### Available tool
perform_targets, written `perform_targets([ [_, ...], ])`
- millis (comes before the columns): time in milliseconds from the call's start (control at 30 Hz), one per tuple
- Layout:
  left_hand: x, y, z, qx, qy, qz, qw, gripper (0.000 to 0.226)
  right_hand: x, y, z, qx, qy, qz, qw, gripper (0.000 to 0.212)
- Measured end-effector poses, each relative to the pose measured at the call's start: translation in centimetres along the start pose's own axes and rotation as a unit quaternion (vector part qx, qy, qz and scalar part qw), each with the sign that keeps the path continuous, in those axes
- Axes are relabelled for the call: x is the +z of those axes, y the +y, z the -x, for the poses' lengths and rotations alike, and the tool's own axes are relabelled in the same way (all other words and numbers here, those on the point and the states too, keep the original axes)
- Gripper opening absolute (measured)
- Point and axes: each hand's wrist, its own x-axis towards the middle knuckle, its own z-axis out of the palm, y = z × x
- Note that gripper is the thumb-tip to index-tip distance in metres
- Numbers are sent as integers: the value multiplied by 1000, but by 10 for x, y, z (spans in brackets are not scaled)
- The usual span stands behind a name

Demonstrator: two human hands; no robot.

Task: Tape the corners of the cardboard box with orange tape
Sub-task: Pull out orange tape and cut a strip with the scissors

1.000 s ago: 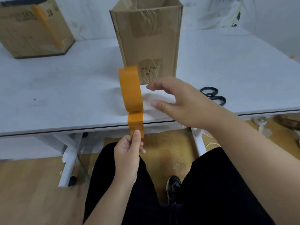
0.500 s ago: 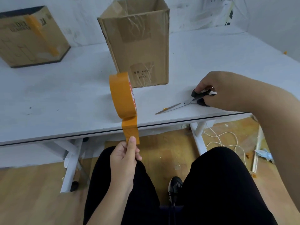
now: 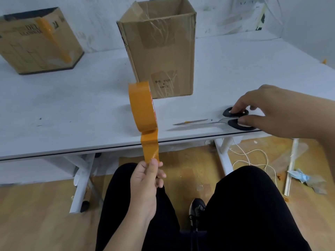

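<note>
Right hand (image 3: 275,111) has moved to scissors (image 3: 233,124), lower right, fingers (image 3: 242,105) resting on them; left hand (image 3: 145,180) pinches tape (image 3: 142,105): cutting likely next

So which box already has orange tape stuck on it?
The low box at the far left, with an orange strip running down its side. The taller open box in the middle shows only clear tape.

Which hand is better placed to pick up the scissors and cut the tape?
Right. Fingertips of the right hand touch the black handles of the scissors on the table, while the left hand is busy pinching the free end of the orange tape.
</note>
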Motion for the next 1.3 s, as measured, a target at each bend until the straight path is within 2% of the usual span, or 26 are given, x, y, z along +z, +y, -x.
perform_targets([
  [100, 0, -1, -1, -3, -9, 3, 1000, 22, -2, -19, 13, -4, -36, -35, 999, 11],
  [233, -2, 0, -4, -11, -30, 1, 999, 24, -2, -37, 23, 18, -104, -66, 992, 14],
  [367, -2, -1, -8, -9, -31, 5, 999, 26, 10, -50, 31, 58, -161, -30, 985, 22],
  [533, -2, -3, -8, -7, -38, 25, 999, 24, 25, -58, 31, 93, -166, -4, 982, 46],
  [833, -4, -3, -3, -10, -57, 45, 997, 23, 31, -73, 17, 71, -183, -26, 980, 54],
  [1033, -3, -5, -7, -8, -55, 56, 997, 24, 31, -86, 7, 60, -165, -16, 984, 45],
  [1167, -3, -7, -9, -4, -56, 49, 997, 25, 34, -89, 0, 48, -160, -8, 986, 28],
  [1300, -4, -8, -9, 4, -53, 39, 998, 27, 36, -88, -6, 34, -153, -4, 988, 25],
])
